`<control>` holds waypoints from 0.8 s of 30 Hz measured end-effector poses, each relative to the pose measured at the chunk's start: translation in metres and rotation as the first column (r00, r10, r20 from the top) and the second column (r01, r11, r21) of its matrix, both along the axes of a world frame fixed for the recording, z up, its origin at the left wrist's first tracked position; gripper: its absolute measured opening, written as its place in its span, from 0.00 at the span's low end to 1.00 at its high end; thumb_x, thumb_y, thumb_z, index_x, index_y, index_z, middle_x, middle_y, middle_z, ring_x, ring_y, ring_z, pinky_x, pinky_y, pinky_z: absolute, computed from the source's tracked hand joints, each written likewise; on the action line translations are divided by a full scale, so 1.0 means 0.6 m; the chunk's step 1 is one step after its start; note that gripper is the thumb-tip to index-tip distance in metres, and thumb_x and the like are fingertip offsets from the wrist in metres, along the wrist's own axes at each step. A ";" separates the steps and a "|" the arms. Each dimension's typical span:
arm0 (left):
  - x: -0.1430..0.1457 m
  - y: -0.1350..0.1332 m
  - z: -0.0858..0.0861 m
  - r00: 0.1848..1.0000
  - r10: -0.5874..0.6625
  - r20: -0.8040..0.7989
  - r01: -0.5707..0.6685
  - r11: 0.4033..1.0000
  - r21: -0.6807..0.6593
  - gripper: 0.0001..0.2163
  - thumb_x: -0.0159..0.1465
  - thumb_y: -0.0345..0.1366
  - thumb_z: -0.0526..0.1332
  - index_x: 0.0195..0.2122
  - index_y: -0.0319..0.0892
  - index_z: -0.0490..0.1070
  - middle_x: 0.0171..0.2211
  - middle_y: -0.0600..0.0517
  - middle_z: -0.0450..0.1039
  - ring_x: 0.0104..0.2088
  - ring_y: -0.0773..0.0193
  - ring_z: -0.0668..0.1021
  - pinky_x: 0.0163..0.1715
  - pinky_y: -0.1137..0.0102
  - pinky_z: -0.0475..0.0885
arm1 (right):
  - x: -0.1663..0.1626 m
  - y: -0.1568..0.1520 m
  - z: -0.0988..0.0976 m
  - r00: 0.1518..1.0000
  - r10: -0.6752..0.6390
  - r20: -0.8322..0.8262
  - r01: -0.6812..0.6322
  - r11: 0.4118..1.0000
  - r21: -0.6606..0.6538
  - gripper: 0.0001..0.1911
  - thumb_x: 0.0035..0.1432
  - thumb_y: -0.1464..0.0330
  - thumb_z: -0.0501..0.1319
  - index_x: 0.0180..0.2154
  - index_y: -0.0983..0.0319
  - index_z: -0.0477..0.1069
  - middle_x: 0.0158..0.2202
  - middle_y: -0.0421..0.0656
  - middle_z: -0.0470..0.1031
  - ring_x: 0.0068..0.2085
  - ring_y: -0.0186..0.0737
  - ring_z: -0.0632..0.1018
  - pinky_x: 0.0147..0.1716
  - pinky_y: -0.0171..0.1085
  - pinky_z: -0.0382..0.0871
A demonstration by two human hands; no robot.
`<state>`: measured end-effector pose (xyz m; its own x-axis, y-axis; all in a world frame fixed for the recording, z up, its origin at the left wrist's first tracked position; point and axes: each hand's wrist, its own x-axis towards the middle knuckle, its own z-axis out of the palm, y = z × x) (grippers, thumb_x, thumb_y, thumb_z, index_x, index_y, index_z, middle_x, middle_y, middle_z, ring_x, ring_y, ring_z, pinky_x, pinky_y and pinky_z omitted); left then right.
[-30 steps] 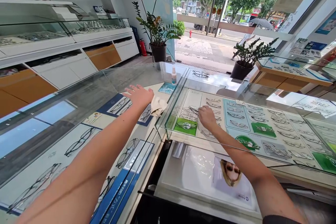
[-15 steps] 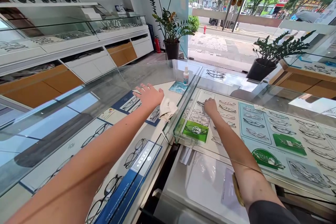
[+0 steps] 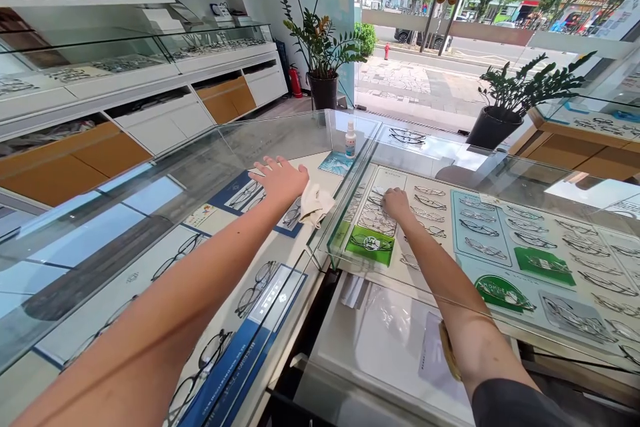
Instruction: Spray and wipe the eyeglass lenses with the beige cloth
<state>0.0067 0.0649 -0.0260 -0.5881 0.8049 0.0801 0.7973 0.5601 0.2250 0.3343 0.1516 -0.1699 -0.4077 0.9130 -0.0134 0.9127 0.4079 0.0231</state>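
My left hand [image 3: 280, 177] lies flat with fingers spread on the glass top of the left counter, above eyeglasses on a dark blue display card. A crumpled cream cloth [image 3: 317, 205] sits on the glass right beside its thumb side. Inside the right glass case, my right hand [image 3: 397, 203] is closed, its fingertips at a thin-framed pair of eyeglasses [image 3: 376, 201] in a column on a white card. The fingertips are partly hidden behind the hand. Below that column, more eyeglasses rest on a green card [image 3: 370, 247].
A small white spray bottle [image 3: 351, 141] stands by a blue patterned cloth [image 3: 336, 163] at the counter's far corner. Glass edges [image 3: 325, 257] frame the right case. Several rows of eyeglasses [image 3: 481, 228] lie to my right. Potted plants [image 3: 323, 90] stand beyond.
My right hand has drawn slightly back toward me along the eyeglasses column. My left hand stays flat on the glass. The whole view has shifted a little.
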 end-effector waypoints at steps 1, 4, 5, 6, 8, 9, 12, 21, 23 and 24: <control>0.000 0.000 0.000 1.000 -0.002 0.000 0.002 1.000 0.001 0.42 0.73 0.53 0.45 0.78 0.24 0.52 0.79 0.25 0.44 0.78 0.19 0.48 0.73 0.29 0.42 | 0.000 -0.001 0.000 1.000 -0.002 -0.005 0.002 1.000 -0.005 0.21 0.73 0.68 0.53 0.49 0.63 0.86 0.58 0.59 0.80 0.59 0.58 0.73 0.57 0.50 0.64; -0.001 0.000 0.001 1.000 -0.004 0.003 0.004 1.000 -0.002 0.42 0.73 0.53 0.45 0.79 0.24 0.52 0.80 0.25 0.43 0.78 0.19 0.47 0.73 0.29 0.42 | 0.001 -0.002 0.000 1.000 -0.009 -0.017 0.008 1.000 -0.018 0.22 0.74 0.68 0.51 0.48 0.62 0.86 0.57 0.58 0.81 0.59 0.57 0.74 0.58 0.49 0.64; 0.000 -0.001 0.001 1.000 -0.005 0.004 0.005 1.000 -0.004 0.42 0.73 0.54 0.45 0.79 0.24 0.52 0.80 0.25 0.43 0.78 0.19 0.47 0.73 0.29 0.42 | 0.001 -0.002 0.000 1.000 -0.012 -0.020 0.011 1.000 -0.022 0.22 0.74 0.68 0.51 0.48 0.61 0.85 0.57 0.57 0.81 0.59 0.57 0.74 0.58 0.49 0.64; 0.000 -0.001 0.002 1.000 -0.005 0.006 0.005 1.000 -0.007 0.42 0.73 0.54 0.45 0.79 0.25 0.51 0.80 0.25 0.42 0.78 0.19 0.47 0.73 0.29 0.42 | 0.001 -0.002 0.001 1.000 -0.015 -0.023 0.014 1.000 -0.026 0.22 0.74 0.68 0.51 0.48 0.61 0.85 0.57 0.57 0.81 0.58 0.57 0.74 0.58 0.49 0.64; 0.001 -0.001 0.004 1.000 -0.003 0.009 0.003 1.000 -0.013 0.42 0.73 0.54 0.45 0.79 0.25 0.51 0.80 0.25 0.42 0.78 0.19 0.46 0.73 0.29 0.41 | 0.002 -0.001 0.001 0.999 -0.020 -0.030 0.019 0.999 -0.032 0.22 0.75 0.67 0.51 0.48 0.61 0.85 0.56 0.57 0.81 0.58 0.56 0.74 0.58 0.49 0.65; 0.001 -0.001 0.004 1.000 -0.004 0.010 0.004 1.000 -0.014 0.42 0.73 0.54 0.45 0.79 0.24 0.51 0.80 0.25 0.42 0.78 0.19 0.46 0.73 0.29 0.41 | 0.002 0.000 0.002 0.999 -0.024 -0.034 0.023 0.999 -0.034 0.22 0.75 0.67 0.50 0.49 0.62 0.84 0.56 0.57 0.82 0.58 0.56 0.74 0.58 0.49 0.65; 0.001 -0.002 0.007 1.000 -0.008 0.018 0.008 1.000 -0.024 0.42 0.73 0.54 0.44 0.79 0.24 0.50 0.80 0.25 0.41 0.78 0.19 0.46 0.73 0.30 0.41 | 0.003 0.005 0.006 0.998 -0.040 -0.046 0.038 0.998 -0.042 0.23 0.76 0.67 0.48 0.52 0.62 0.82 0.54 0.56 0.83 0.58 0.55 0.75 0.57 0.47 0.65; 0.004 -0.003 0.015 1.000 -0.005 0.025 0.006 0.999 -0.046 0.42 0.73 0.53 0.44 0.79 0.24 0.50 0.80 0.25 0.41 0.78 0.18 0.46 0.73 0.29 0.42 | 0.012 0.027 0.012 0.997 -0.030 -0.075 0.023 0.995 -0.096 0.23 0.76 0.67 0.49 0.53 0.59 0.83 0.56 0.52 0.84 0.61 0.52 0.76 0.61 0.45 0.64; 0.004 -0.002 0.015 1.000 -0.006 0.022 0.007 0.999 -0.046 0.42 0.73 0.53 0.45 0.79 0.24 0.50 0.80 0.25 0.41 0.78 0.18 0.46 0.73 0.29 0.42 | 0.016 0.030 0.013 0.996 -0.019 -0.084 0.010 0.994 -0.107 0.23 0.76 0.66 0.49 0.53 0.59 0.83 0.57 0.51 0.84 0.62 0.51 0.76 0.61 0.44 0.64; 0.004 -0.002 0.014 1.000 -0.007 0.020 0.007 0.999 -0.044 0.42 0.73 0.53 0.45 0.79 0.24 0.50 0.80 0.25 0.42 0.78 0.18 0.46 0.72 0.29 0.42 | 0.018 0.031 0.013 0.996 -0.016 -0.088 0.006 0.994 -0.112 0.23 0.76 0.66 0.49 0.53 0.59 0.83 0.57 0.51 0.84 0.63 0.51 0.76 0.61 0.43 0.64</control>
